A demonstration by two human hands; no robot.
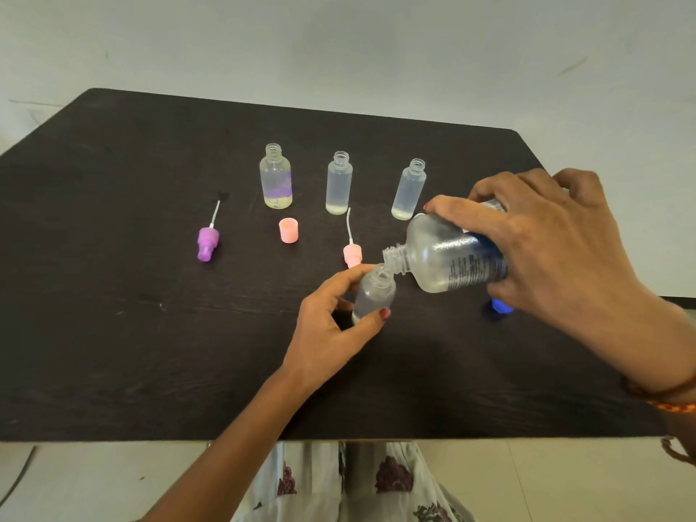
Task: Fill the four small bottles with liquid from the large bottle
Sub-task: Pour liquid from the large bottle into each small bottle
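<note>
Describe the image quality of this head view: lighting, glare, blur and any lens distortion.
Head view: soft, even light with faint shadows; the dark table bows at its edges from the wide-angle lens; the near right hand looks oversized; the large bottle shows speckled highlights; the small bottle in the left hand is slightly soft, while the three standing bottles are sharper.

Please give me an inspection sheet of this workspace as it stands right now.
Surface: dark table.
Job's things: large bottle tilted, mouth at the held small bottle; three small bottles upright, uncapped, little liquid each.
Clutter: purple sprayer, pink sprayer, pink cap, blue cap lie on the table.
Grippers: left hand holds the small bottle; right hand grips the large bottle.
Cables: nothing seen.
Surroundings: pale wall and pale floor.
</note>
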